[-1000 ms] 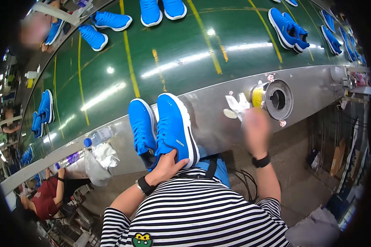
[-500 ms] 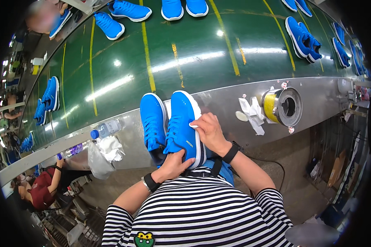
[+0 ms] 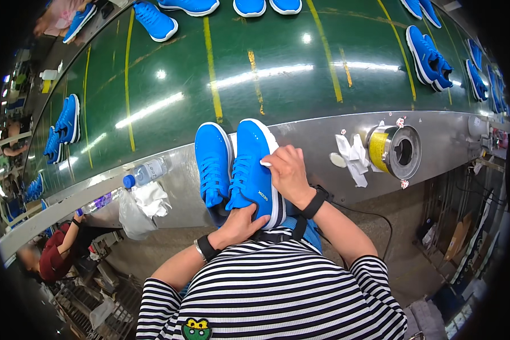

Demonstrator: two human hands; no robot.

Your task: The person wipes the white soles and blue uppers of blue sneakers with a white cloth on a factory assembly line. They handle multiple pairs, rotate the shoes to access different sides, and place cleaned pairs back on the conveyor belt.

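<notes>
Two bright blue sneakers stand side by side on the metal ledge [image 3: 311,133] in front of me. My left hand [image 3: 241,224] grips the heel of the right-hand sneaker [image 3: 252,170]. My right hand [image 3: 286,173] rests on that same sneaker's outer side, pressing something small and white against its upper near the white sole edge. The other sneaker [image 3: 212,164] stands untouched just to the left. I wear a black-and-white striped shirt and a dark band on each wrist.
A green conveyor belt [image 3: 255,62] with yellow lines carries more blue sneakers [image 3: 428,54]. On the ledge sit a yellow tape roll in a metal holder [image 3: 394,150], white scraps [image 3: 351,156], a water bottle [image 3: 144,173] and a plastic bag [image 3: 136,207]. Another person [image 3: 56,255] sits lower left.
My right hand came back from the tape holder at the right and settled on the right-hand sneaker's side. My left hand kept its grip on the heel.
</notes>
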